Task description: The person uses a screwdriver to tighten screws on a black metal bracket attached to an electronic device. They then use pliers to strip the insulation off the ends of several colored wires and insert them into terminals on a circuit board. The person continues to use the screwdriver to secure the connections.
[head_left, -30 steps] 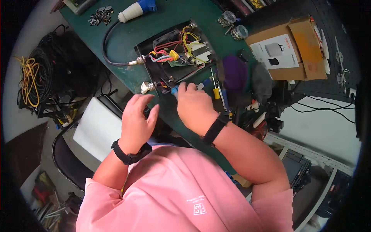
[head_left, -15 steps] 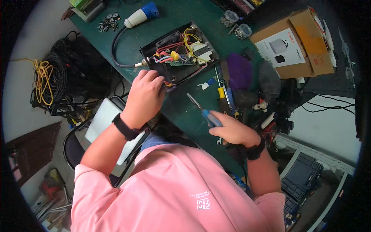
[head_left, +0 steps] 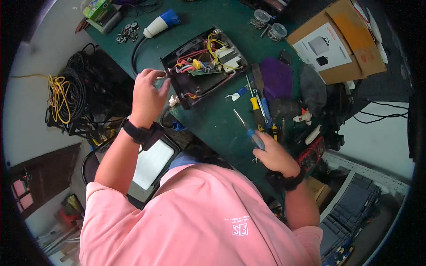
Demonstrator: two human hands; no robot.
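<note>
Left wall (head_left: 31, 93) is pale, with a brown panel (head_left: 52, 172) low down. Black chair (head_left: 91, 168) stands beside green-topped workbench (head_left: 208, 131). Pale-framed shelving (head_left: 367, 172) occupies lower right, below white walling (head_left: 377, 128).

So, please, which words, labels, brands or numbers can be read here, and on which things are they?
I won't copy wording, but lettering stands here:
Cardboard box: partly readable, on its white label.
Pink shirt: white lettering, readable.
Green package: any print is too small.
</note>
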